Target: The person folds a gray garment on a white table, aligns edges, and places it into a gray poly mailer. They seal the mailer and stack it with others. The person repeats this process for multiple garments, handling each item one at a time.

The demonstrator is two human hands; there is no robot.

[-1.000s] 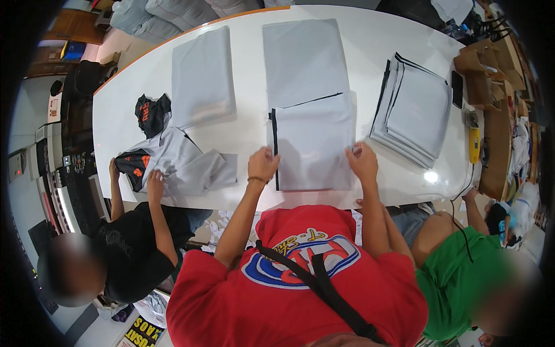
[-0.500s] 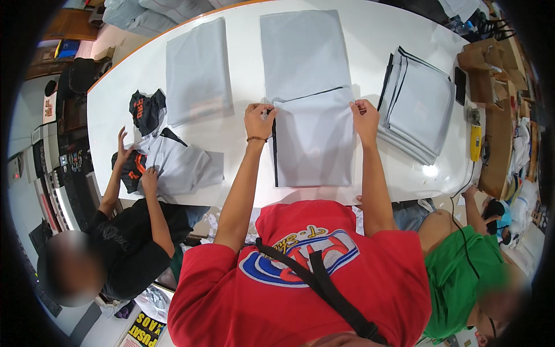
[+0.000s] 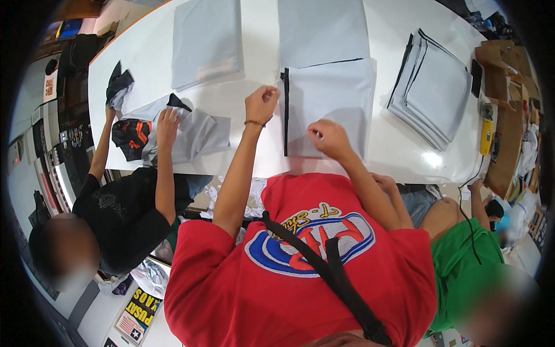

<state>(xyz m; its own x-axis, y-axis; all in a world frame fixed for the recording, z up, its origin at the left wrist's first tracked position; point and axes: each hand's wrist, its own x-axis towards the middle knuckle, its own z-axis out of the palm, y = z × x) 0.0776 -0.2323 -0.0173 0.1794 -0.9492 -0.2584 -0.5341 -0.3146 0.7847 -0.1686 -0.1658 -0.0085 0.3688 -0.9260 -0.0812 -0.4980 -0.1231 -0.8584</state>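
Note:
A folded light-grey sheet (image 3: 329, 98) with a black strip down its left side and a dark line along its far edge lies flat on the white table in front of me. It overlaps another flat grey sheet (image 3: 321, 32) behind it. My left hand (image 3: 263, 105), with a beaded bracelet at the wrist, is closed in a loose fist just left of the black strip, apart from the sheet. Above the near middle of the folded sheet, my right hand (image 3: 328, 140) has its fingers curled, with nothing visible in them.
A stack of black-edged grey sheets (image 3: 430, 92) is at the right, near a dark phone (image 3: 476, 78) and a yellow tool (image 3: 487, 136). Another grey sheet (image 3: 208, 43) lies far left. A co-worker in black (image 3: 124, 220) handles grey-and-black cloth (image 3: 167, 133); one in green (image 3: 465, 266) sits right.
Both my hands have let go of the folded sheet's far corners. My right hand has moved left and nearer me. The left co-worker lifts part of the dark cloth. The whole view has shifted.

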